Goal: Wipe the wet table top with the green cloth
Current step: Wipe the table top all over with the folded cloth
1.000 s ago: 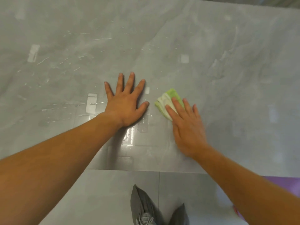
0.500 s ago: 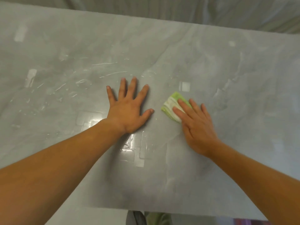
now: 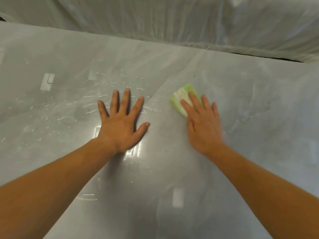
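The right hand [image 3: 203,125] lies palm down on the grey, marble-patterned table top [image 3: 155,187], right of centre. Its fingers [image 3: 195,102] are straight, held close together and laid flat over the green cloth [image 3: 180,96], pressing it against the surface rather than curling round it. How the thumb sits cannot be made out, and the outer edge of the hand is a little blurred. The cloth is a small folded pad, bright green at its edges with a paler, whitish face on top. Its near right part is covered by the fingers, while its far and left parts stick out past the fingertips. It lies flat on the table, beyond and to the right of the other hand and apart from it. The left hand [image 3: 120,125] is fully open, palm down near the middle of the table, with the four fingers fanned wide and the thumb stretched out to the right. It holds nothing and only rests on a glossy patch that mirrors bright lights just beside the wrist. Thin streaks and beads of water [image 3: 96,99] lie around the left fingertips and spread away to the left. Beyond the far edge of the table hangs wrinkled, translucent plastic sheeting [image 3: 172,23].
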`<state>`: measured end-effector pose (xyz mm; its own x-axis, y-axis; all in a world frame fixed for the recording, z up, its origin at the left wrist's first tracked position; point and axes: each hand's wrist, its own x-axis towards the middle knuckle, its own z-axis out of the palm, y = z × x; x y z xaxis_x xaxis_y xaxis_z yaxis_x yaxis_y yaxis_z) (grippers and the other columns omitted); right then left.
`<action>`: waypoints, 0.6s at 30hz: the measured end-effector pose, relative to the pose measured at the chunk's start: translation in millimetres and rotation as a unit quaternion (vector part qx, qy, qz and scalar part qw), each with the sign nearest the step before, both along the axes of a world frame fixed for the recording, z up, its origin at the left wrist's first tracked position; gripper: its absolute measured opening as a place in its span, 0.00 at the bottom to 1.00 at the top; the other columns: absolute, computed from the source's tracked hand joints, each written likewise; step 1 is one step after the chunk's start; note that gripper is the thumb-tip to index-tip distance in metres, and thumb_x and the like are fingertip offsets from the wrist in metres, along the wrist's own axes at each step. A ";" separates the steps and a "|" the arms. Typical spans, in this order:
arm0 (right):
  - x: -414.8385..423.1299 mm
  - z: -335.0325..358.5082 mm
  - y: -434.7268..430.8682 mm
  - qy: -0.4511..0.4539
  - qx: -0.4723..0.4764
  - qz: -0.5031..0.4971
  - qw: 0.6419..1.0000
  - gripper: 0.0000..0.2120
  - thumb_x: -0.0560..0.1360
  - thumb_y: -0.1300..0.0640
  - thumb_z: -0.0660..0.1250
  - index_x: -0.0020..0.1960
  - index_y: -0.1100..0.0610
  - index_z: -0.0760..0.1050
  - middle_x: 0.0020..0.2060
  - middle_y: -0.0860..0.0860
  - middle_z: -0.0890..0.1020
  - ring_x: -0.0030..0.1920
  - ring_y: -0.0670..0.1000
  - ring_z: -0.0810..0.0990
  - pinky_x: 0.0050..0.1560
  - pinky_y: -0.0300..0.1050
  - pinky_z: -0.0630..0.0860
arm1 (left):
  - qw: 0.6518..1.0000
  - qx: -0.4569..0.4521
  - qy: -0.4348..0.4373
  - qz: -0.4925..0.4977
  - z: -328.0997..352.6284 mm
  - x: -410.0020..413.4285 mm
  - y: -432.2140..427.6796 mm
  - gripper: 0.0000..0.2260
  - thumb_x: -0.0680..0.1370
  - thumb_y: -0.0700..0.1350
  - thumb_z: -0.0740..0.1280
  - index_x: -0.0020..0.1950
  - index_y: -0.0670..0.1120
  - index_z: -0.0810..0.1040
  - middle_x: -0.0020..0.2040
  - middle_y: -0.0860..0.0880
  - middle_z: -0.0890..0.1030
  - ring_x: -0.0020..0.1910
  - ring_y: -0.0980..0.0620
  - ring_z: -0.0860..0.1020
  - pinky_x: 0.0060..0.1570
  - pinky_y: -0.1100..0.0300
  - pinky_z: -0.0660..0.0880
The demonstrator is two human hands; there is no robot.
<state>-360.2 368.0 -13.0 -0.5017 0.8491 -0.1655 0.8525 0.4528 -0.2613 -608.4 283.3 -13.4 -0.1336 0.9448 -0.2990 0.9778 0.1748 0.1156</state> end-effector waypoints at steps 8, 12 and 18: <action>-3.4 2.6 2.8 -0.006 -0.012 0.063 0.998 0.28 0.78 0.54 0.48 0.79 0.46 0.58 0.80 0.48 0.54 0.80 0.59 0.50 0.78 0.61 0.47 | 0.999 0.025 -0.002 0.037 8.1 -7.2 36.9 0.34 0.77 0.71 0.47 0.80 0.60 0.44 0.82 0.44 0.45 0.80 0.41 0.39 0.71 0.29 0.37; 8.2 3.0 49.2 0.005 -0.014 0.044 0.999 0.27 0.79 0.55 0.50 0.78 0.45 0.60 0.80 0.47 0.56 0.80 0.59 0.52 0.78 0.61 0.48 | 0.999 -0.001 -0.013 0.030 2.2 -11.5 59.6 0.35 0.76 0.73 0.42 0.79 0.61 0.37 0.81 0.47 0.36 0.78 0.41 0.31 0.71 0.29 0.35; -45.6 -2.1 125.1 -0.008 0.018 -0.078 0.997 0.27 0.82 0.54 0.50 0.80 0.46 0.53 0.81 0.49 0.51 0.80 0.60 0.49 0.78 0.62 0.47 | 1.000 0.003 0.002 0.028 -4.9 -9.0 57.6 0.34 0.77 0.72 0.42 0.79 0.61 0.36 0.80 0.48 0.33 0.77 0.42 0.28 0.70 0.29 0.35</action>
<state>-405.9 493.0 -15.1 -0.3614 0.9217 -0.1412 0.9169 0.3238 -0.2334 -617.4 340.9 -18.3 -0.1878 0.9374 -0.2932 0.9668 0.2291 0.1131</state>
